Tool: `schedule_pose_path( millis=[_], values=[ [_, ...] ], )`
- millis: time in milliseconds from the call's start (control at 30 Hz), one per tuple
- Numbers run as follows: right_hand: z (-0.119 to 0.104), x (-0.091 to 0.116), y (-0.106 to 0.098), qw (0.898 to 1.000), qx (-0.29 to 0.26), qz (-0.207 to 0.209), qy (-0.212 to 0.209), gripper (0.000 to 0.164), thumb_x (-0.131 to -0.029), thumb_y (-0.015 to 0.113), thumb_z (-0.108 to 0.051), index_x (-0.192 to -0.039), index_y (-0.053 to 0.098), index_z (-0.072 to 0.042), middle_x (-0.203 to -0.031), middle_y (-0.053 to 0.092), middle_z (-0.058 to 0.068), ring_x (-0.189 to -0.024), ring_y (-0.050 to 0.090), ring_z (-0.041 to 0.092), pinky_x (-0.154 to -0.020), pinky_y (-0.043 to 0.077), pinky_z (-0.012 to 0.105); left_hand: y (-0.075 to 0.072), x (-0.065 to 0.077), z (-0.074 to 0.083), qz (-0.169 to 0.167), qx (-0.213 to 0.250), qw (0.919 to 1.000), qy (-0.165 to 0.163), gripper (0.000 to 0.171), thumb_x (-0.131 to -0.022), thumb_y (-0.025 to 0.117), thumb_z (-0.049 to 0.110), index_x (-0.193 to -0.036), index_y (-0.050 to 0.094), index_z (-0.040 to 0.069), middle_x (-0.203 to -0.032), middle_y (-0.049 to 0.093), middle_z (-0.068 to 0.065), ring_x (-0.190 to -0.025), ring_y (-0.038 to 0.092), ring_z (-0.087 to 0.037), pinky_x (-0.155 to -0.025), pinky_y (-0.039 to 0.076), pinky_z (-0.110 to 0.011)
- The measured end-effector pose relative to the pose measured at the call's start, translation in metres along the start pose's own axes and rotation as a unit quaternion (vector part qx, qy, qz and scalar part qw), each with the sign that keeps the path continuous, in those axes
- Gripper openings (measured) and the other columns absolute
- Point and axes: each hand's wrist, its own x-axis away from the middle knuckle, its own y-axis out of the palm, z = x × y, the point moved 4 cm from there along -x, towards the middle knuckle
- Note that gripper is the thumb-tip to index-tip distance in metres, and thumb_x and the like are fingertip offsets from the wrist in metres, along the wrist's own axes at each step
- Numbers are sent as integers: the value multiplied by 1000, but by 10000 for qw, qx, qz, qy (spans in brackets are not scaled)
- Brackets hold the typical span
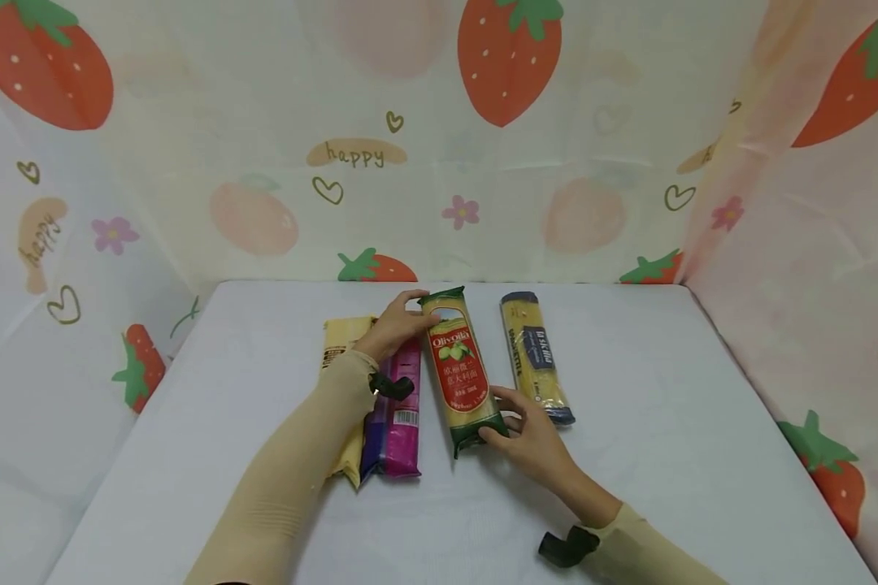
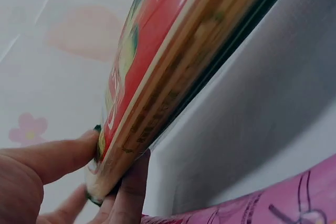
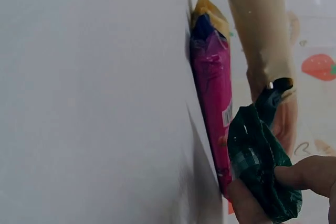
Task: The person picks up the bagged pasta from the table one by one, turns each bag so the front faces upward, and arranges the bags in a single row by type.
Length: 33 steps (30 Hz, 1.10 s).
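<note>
Both hands hold a spaghetti packet (image 1: pixel 462 366) with a red Olivoila label and dark green ends, raised off the table. At its far end my left hand (image 1: pixel 398 323) pinches it, thumb on the front and fingers behind, as the left wrist view shows. Lower down, my right hand (image 1: pixel 530 435) pinches the near green end (image 3: pixel 257 156) between thumb and fingers. Left of the packet lie a magenta packet (image 1: pixel 404 414), a dark blue packet (image 1: pixel 375 435) and a yellow packet (image 1: pixel 347 331), side by side and partly hidden by the left arm.
Right of the held packet lies another spaghetti packet (image 1: pixel 530 357) with a dark blue label and ends. All rest on a white-covered table (image 1: pixel 666 455). A strawberry-print curtain (image 1: pixel 439 187) stands behind and along both sides.
</note>
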Motion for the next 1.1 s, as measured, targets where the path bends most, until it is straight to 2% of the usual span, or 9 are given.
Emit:
schedule_pose_path(
  millis=[167,367,667,867,1100],
  values=[
    [-1,-2,-1,9996,-98,69,244,65,-93,82,0,-152,56,-1,-140,65,22,-125,68,35,-95,61,32,13,-6,1,-335,-130,9993,61,71,-103,72,5,-165,38,11,-152,53,-33,-134,59,-44,-114,48,-57],
    [-1,-5,-2,9991,153,155,354,65,-94,83,-3,-152,55,0,-138,66,23,-117,73,35,-89,63,33,26,-11,0,-349,-435,9984,18,70,-103,72,6,-164,41,12,-160,45,-32,-141,53,-44,-117,46,-56],
    [4,-11,-5,9980,423,150,446,64,-94,83,-4,-151,54,2,-136,67,23,-117,72,36,-93,63,40,33,-19,-4,-391,-787,9961,15,73,-102,73,8,-166,40,15,-166,37,-30,-149,45,-45,-123,39,-56],
    [8,-14,-4,9974,617,189,314,63,-92,83,-1,-148,55,6,-130,69,24,-116,71,38,-97,61,45,38,-24,-6,-501,-778,9957,-34,75,-102,73,5,-168,38,15,-168,35,-29,-149,45,-44,-122,40,-55],
    [7,-16,-4,9951,940,178,269,63,-93,84,-3,-149,55,4,-127,71,20,-116,70,35,-102,58,50,41,-23,-4,-552,-839,9949,-66,75,-103,71,3,-168,36,13,-169,33,-28,-150,44,-44,-122,40,-56]
  ],
)
